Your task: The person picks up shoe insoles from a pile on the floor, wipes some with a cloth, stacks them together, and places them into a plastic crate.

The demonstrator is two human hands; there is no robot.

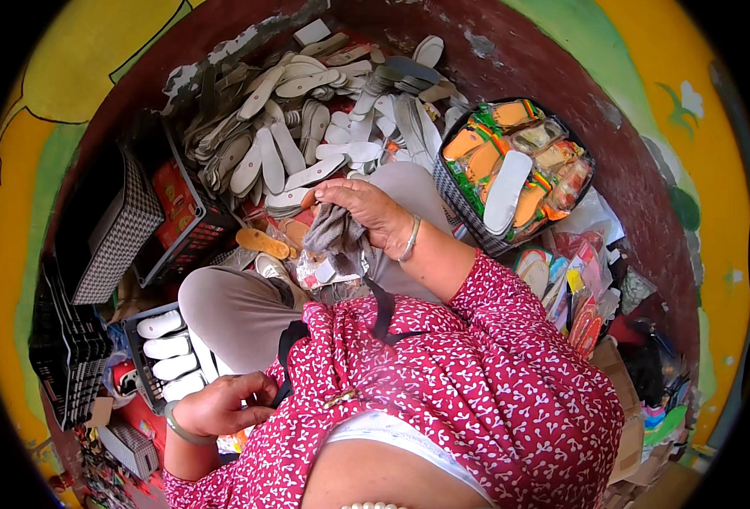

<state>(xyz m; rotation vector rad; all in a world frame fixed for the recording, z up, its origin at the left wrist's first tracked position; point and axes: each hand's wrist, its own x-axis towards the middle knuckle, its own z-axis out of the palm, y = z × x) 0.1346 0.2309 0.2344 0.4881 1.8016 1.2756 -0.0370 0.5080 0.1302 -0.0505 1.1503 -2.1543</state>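
Note:
My right hand (pixel 362 212), a silver bangle on its wrist, is closed round a crumpled grey cloth (pixel 334 233) that hangs above my lap. An orange-brown edge of something shows by its fingertips; I cannot tell whether it is held. My left hand (pixel 226 405), with a pale green bangle, is at my left side against the patterned red shirt (pixel 477 365). Its fingers are curled near a black strap (pixel 286 349), and what they hold, if anything, is hidden. Beyond my right hand lies a large heap of pale insoles (pixel 307 82).
A checked basket (pixel 468 216) of packaged orange insoles stands at the right, a white insole (pixel 507 192) on top. At the left are a black crate (pixel 186 229) with red packs and a tray of white insoles (pixel 175 367). Orange insoles (pixel 262 243) lie before my knee.

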